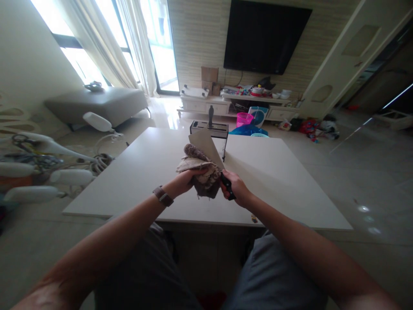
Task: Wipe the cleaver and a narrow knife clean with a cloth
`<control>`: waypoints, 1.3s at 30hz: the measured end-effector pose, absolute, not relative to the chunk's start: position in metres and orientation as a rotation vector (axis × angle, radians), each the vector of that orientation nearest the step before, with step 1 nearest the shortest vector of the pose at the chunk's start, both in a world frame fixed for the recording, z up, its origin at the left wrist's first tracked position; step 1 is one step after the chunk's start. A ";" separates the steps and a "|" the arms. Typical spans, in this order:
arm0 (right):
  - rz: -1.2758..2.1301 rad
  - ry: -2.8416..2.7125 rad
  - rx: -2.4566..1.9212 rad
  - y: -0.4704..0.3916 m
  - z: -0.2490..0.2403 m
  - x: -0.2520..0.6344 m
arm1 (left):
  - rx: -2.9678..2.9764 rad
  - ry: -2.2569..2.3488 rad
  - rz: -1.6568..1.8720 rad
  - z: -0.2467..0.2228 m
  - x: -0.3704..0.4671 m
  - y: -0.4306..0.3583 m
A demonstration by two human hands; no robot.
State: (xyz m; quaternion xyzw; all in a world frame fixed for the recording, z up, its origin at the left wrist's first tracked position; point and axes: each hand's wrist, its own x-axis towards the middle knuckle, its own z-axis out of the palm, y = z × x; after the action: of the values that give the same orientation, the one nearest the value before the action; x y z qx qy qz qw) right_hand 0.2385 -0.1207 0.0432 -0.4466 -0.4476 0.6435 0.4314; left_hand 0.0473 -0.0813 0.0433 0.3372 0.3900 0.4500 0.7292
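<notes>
My right hand [235,187] is wrapped round the black handle of a kitchen knife [206,146], whose broad blade points up and away to the left. A bunched brown and beige cloth [204,176] is gripped in my left hand [187,180], its fingers partly covered by the folds. The cloth lies against the near left side of the blade and hides part of it. Both hands are above the white table [267,172]. Just beyond the blade's tip stands a dark-framed knife rack [213,127] with a black handle rising from its top.
A small brown object [254,218] sits at the table's near edge. Beyond the table are a pink basket [244,119] and a low white cabinet [206,104]. White lamp-like fittings and cables [71,176] crowd the left side. A grey bench [100,105] stands by the window.
</notes>
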 end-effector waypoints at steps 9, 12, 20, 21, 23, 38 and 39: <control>1.651 -1.107 -1.168 -0.120 0.037 0.234 | 0.752 0.918 0.965 0.035 0.051 -0.078; 1.630 -1.134 -1.155 -0.119 0.042 0.236 | 0.815 0.939 0.930 0.035 0.044 -0.074; 1.572 -1.212 -1.121 -0.116 0.050 0.249 | 0.910 1.019 0.998 0.035 0.032 -0.070; 1.570 -1.212 -1.114 -0.115 0.050 0.249 | 0.910 1.018 0.991 0.036 0.031 -0.070; 1.577 -1.201 -1.107 -0.115 0.049 0.250 | 0.895 0.987 0.962 0.037 0.029 -0.070; 1.665 -1.184 -1.130 -0.118 0.044 0.239 | 0.721 0.945 1.066 0.048 0.045 -0.075; 1.661 -1.187 -1.127 -0.118 0.045 0.239 | 0.710 0.945 1.064 0.049 0.044 -0.074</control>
State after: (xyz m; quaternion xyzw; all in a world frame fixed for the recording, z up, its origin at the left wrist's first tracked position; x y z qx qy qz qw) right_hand 0.2393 -0.1183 0.0449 -0.4443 -0.4679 0.6547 0.3939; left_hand 0.0444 -0.0740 0.0494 0.3187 0.4242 0.4777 0.7002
